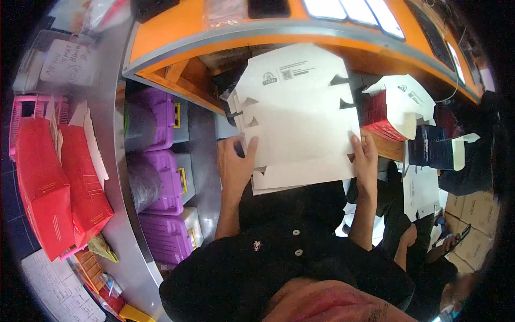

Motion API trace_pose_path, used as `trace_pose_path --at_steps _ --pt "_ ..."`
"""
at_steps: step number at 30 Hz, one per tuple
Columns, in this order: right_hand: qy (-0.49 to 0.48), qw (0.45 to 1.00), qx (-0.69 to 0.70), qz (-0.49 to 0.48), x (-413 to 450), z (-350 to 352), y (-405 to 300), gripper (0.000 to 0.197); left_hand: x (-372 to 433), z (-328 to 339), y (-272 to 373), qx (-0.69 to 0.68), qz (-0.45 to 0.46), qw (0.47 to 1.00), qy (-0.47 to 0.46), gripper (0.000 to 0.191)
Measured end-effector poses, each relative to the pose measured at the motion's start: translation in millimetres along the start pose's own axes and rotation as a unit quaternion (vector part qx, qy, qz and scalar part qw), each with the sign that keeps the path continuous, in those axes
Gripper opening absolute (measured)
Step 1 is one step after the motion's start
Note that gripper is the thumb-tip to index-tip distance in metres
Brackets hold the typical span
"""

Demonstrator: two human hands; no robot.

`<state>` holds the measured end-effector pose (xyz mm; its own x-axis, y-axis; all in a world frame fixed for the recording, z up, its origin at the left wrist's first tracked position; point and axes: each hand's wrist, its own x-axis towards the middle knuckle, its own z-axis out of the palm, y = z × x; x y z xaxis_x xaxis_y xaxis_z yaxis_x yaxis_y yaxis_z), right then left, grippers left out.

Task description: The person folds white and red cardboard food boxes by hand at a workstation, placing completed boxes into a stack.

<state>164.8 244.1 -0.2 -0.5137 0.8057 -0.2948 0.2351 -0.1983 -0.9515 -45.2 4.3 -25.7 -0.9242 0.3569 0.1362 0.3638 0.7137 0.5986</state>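
Unfolded white cardboard box blanks (299,124), at least two layered together, are held flat before my chest. Their upper part bears a printed logo and code, and notches line both sides. My left hand (237,161) grips the left edge near the lower corner, thumb on top. On the right edge, my right hand (364,155) pinches the sheets with the thumb on the white face. The fingers beneath the card are partly hidden.
Red folded cartons (88,173) stand on the metal counter at left, above purple lidded bins (161,181). An orange-topped counter (185,24) lies ahead. Red-and-white cartons (394,108) and dark blue ones (430,147) sit at right, near other people, one holding a phone (458,239).
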Motion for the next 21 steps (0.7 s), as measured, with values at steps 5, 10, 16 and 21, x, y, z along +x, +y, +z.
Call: trace_pose_path --at_steps 5,10,16,21 --pt "-0.018 0.996 -0.084 -0.004 3.5 0.5 6.8 0.031 -2.3 -13.5 -4.9 -0.218 -0.109 0.946 -0.213 0.046" --pt "-0.134 0.938 -0.294 -0.127 -5.7 18.0 -1.6 0.068 -3.9 -20.3 19.0 -0.155 -0.061 0.948 -0.271 0.057" --pt "-0.162 0.812 -0.529 -0.185 -14.6 41.8 8.0 0.076 -16.9 -10.0 24.2 -0.012 0.152 0.943 -0.296 0.065" --pt "-0.151 0.819 -0.522 -0.183 -13.4 31.8 7.2 0.075 -12.9 -0.1 59.6 0.032 0.140 0.967 -0.212 0.052"
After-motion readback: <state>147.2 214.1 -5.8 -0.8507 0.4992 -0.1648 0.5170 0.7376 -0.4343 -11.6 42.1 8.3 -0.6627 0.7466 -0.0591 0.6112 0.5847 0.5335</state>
